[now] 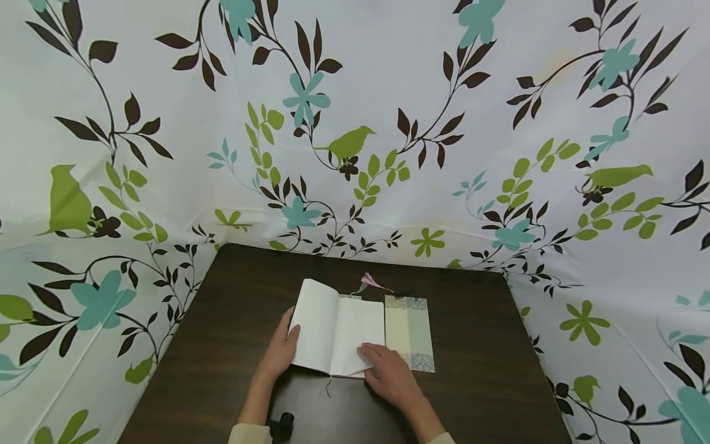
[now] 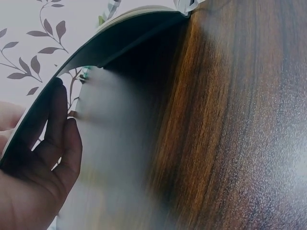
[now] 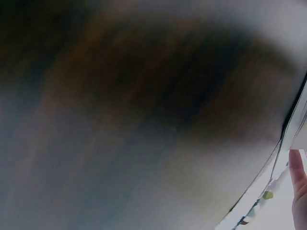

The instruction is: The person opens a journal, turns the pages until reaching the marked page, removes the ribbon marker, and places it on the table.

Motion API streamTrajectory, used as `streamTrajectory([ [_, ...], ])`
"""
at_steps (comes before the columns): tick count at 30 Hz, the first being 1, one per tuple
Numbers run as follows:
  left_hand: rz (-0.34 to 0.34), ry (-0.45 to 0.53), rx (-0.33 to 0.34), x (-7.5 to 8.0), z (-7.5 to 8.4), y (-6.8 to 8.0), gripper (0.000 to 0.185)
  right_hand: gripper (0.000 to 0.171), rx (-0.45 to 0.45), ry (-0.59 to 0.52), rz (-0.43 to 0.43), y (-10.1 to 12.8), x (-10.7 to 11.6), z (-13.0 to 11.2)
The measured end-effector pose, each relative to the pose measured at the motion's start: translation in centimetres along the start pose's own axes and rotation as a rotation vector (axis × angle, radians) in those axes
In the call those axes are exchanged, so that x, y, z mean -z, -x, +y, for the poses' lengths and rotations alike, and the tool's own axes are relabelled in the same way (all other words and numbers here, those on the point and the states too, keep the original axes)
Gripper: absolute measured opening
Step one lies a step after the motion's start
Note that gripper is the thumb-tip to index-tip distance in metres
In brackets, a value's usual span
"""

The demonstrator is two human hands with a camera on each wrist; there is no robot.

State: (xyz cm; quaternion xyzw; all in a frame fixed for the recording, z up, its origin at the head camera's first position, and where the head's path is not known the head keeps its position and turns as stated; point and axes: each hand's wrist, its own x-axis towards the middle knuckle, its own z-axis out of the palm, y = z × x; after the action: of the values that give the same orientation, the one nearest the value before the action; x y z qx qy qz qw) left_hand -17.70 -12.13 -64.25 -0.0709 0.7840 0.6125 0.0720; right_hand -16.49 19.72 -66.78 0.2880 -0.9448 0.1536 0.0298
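Observation:
An open notebook [image 1: 314, 327] with blank white pages and a dark cover is tilted above the table. My left hand [image 1: 280, 350] grips its left side, thumb on the page edge; in the left wrist view the fingers [image 2: 72, 143] support the dark cover [image 2: 120, 40] from beneath. At the lower right corner my right hand [image 1: 392, 377] holds a right-hand page, its fingers on the paper and the corner slightly raised. One finger [image 3: 300, 191] shows beside the page edges in the right wrist view. A thin ribbon [image 1: 328, 387] hangs from the spine.
Right of the notebook lie pale cards with patterned ends [image 1: 409, 333]. Behind it is a pink tassel [image 1: 373, 282], with another card's top edge partly hidden. A small black object [image 1: 283, 425] is by the left wrist. Leaf-patterned cloth [image 1: 355, 203] surrounds the dark wooden table [image 1: 477, 370].

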Motion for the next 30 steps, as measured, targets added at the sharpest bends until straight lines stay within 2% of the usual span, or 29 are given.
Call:
streamTrajectory([
  [8,0.012,0.004,0.004,-0.1,-0.6,0.6,0.059,0.072,-0.211,-0.143,0.192,-0.5,-0.6,0.1],
  [14,0.019,0.011,0.000,0.0,-0.3,0.8,0.057,0.097,-0.350,-0.416,0.246,-1.3,-0.7,-1.0],
  [17,0.023,0.012,-0.001,0.0,0.0,0.9,0.057,0.098,-0.387,-0.494,0.254,-1.8,-0.6,-2.0],
  [20,0.016,0.026,-0.005,0.1,0.3,0.9,0.060,0.089,-0.377,-0.513,0.231,-2.5,-0.3,-3.1],
  [25,0.008,0.075,-0.018,0.1,0.3,1.0,0.068,0.067,-0.284,-0.489,0.189,-3.6,-0.8,-4.7],
  [30,0.031,0.057,-0.026,-0.1,0.2,0.9,0.064,0.054,-0.186,-0.428,0.159,-4.2,-1.3,-6.4],
])
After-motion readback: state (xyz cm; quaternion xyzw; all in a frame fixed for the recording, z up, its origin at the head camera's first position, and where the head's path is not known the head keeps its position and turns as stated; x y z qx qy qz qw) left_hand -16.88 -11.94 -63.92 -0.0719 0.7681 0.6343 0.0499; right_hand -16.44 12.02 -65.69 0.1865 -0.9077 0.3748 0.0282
